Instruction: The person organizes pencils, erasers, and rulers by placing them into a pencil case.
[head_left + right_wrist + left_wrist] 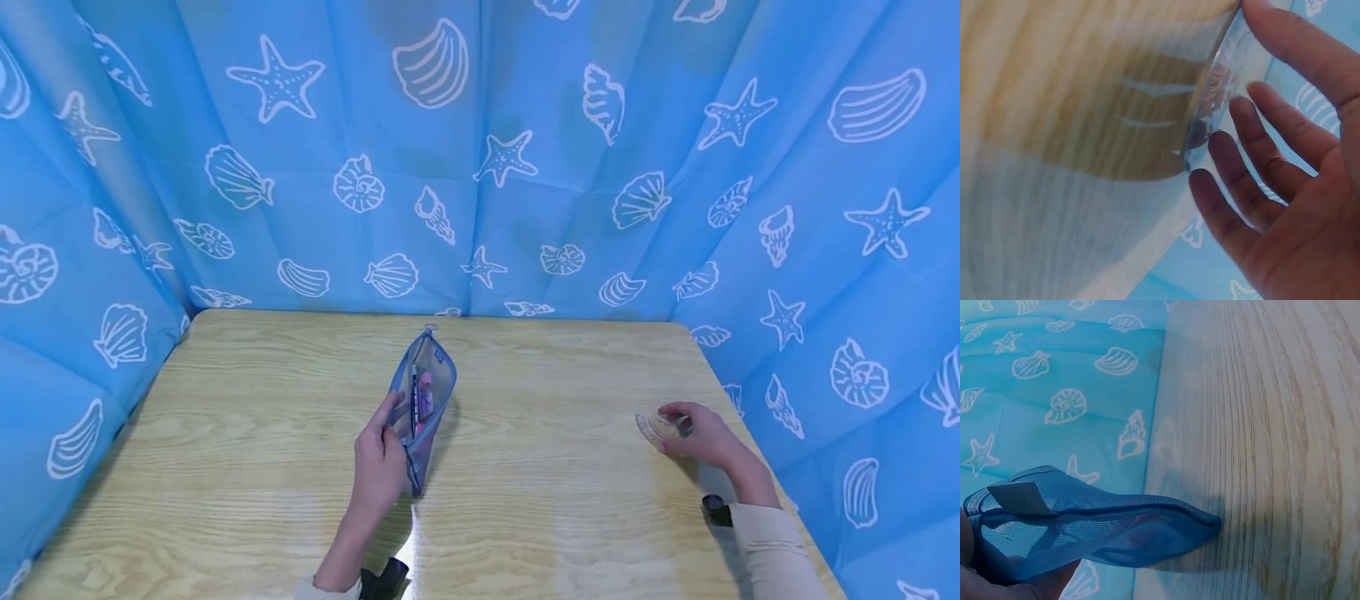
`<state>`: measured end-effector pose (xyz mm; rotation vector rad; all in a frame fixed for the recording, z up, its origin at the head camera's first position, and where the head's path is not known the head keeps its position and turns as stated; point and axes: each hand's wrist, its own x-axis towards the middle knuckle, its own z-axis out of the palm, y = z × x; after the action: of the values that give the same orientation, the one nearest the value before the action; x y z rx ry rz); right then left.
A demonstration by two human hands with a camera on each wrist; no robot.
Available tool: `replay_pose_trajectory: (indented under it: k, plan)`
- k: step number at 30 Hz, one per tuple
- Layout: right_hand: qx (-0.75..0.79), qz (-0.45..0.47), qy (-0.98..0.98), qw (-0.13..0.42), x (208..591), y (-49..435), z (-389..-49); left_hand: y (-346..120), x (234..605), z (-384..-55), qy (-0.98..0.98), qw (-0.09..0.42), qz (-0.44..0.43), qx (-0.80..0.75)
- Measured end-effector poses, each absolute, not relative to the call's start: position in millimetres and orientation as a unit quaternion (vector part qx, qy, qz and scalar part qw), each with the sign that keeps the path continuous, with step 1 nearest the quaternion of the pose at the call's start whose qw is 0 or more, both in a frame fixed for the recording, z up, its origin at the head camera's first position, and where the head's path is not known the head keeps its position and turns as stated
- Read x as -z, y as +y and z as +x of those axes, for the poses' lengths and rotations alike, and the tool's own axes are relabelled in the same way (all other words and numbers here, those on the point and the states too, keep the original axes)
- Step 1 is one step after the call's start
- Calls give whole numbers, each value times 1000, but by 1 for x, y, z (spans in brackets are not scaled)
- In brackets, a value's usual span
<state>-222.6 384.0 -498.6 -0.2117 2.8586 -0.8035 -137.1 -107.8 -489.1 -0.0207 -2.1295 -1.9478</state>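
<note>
My left hand grips the near left side of a blue mesh zip pencil case, thumb over its rim. The case's mouth gapes upward, showing a dark pen and a pink and purple item inside. In the left wrist view, the mesh case has a small fabric tag on its seam. Over at the right of the table, my right hand holds a clear protractor by its edge between thumb and fingertips. Its edge shows close up in the right wrist view.
A wood-grain table lies under both hands. Blue curtains with white seashells and starfish hang along its back and sides. Dark wrist cameras sit at both wrists, the left one low over the table.
</note>
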Motion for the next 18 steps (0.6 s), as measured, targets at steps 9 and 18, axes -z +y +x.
replay_pose_trajectory:
  k: [9, 18]
  plan:
    - [272, -64, 954, 105, 491, 379, -227, -108, 488, -138, -743, 136, -2, 656]
    - [266, -38, 957, 114, 488, 375, -221, -107, 489, -137, -739, 129, -4, 662]
